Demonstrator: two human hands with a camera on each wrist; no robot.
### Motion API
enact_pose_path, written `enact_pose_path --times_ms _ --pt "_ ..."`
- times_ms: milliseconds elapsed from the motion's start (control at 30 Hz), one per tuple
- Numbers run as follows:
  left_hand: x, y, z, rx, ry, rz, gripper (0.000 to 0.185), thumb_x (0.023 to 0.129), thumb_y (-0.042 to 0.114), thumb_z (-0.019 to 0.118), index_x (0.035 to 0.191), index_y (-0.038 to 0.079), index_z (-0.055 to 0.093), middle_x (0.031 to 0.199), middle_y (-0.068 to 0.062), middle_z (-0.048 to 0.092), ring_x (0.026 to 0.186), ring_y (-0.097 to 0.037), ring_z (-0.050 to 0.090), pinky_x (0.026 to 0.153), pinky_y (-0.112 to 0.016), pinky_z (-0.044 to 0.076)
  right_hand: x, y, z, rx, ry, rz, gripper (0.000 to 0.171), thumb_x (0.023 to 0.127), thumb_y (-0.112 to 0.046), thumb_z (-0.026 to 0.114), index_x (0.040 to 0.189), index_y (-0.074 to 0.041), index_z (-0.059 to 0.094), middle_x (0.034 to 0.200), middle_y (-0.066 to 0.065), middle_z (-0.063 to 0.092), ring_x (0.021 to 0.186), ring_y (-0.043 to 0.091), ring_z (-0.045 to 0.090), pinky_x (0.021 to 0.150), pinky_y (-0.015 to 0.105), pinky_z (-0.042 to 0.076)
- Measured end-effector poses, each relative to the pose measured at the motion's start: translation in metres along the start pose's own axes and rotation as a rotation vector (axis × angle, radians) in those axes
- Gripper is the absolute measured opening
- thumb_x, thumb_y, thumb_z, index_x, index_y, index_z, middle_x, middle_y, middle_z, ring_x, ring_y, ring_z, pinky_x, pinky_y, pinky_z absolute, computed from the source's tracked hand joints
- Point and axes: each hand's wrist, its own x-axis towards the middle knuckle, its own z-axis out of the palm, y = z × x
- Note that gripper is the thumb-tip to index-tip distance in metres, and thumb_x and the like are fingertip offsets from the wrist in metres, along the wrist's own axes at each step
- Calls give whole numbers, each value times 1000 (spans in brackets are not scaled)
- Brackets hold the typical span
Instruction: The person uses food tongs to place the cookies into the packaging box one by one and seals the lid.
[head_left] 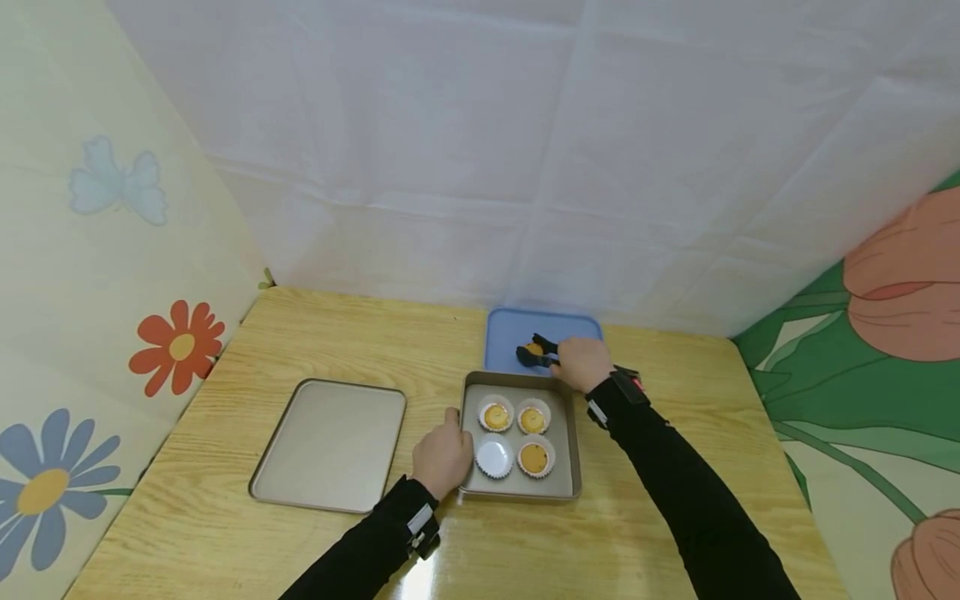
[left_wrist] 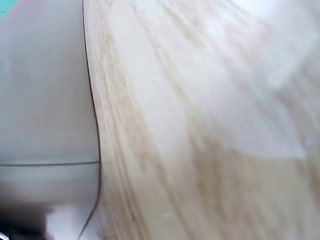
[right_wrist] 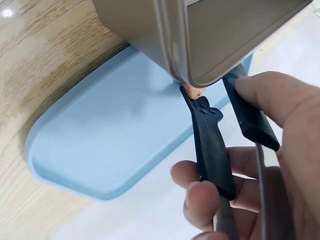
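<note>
My right hand (head_left: 585,364) holds black-tipped tongs (right_wrist: 212,145) over the blue tray (head_left: 504,337). Between the tong tips is a small golden cake (head_left: 534,349), mostly hidden behind the pan in the right wrist view. My left hand (head_left: 441,455) grips the left rim of a square metal baking pan (head_left: 566,454), thumb along the edge. Three white fluted cups in the pan contain yellow cakes, one being the front-right cake (head_left: 534,458). The front-left paper cup (head_left: 494,459) has no cake in it. The left wrist view shows mainly the pan's outer wall (left_wrist: 45,100).
A flat, low-rimmed metal tray (head_left: 330,446) lies on the wooden table (head_left: 615,533), left of the pan. The blue tray sits just behind the pan, close to the white back sheet (head_left: 420,167). Patterned sheets flank the table on both sides.
</note>
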Motion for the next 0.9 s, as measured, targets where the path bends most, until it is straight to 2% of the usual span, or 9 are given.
enact_pose_path --times_ms 300,567,700,900 --pt "1 1 -1 2 5 3 36 86 18 44 117 -1 50 75 -17 62 59 -30 59 46 -43 40 2 2 0 25 -32 17 34 87 -30 58 60 -12 50 54 4 46 47 19 46 46 33 32" --pt "0 1 0 -4 -3 -4 37 86 18 44 117 -1 50 76 -17 63 59 -30 59 47 -43 40 4 -1 -8 86 -111 20 32 87 -25 57 59 -11 50 56 4 47 47 18 42 47 32 30" --pt "0 1 0 -5 -8 -4 36 86 18 44 117 -1 49 77 -17 63 60 -31 59 47 -43 40 2 2 -6 94 -88 -6 30 87 -23 58 61 -10 50 57 5 47 49 18 43 49 32 32" --pt "0 1 1 1 -2 -10 37 86 18 44 118 0 50 78 -18 63 59 -31 59 47 -43 40 -5 9 -9 152 -23 -43 21 89 -21 57 75 -5 55 62 6 48 53 19 46 55 34 35"
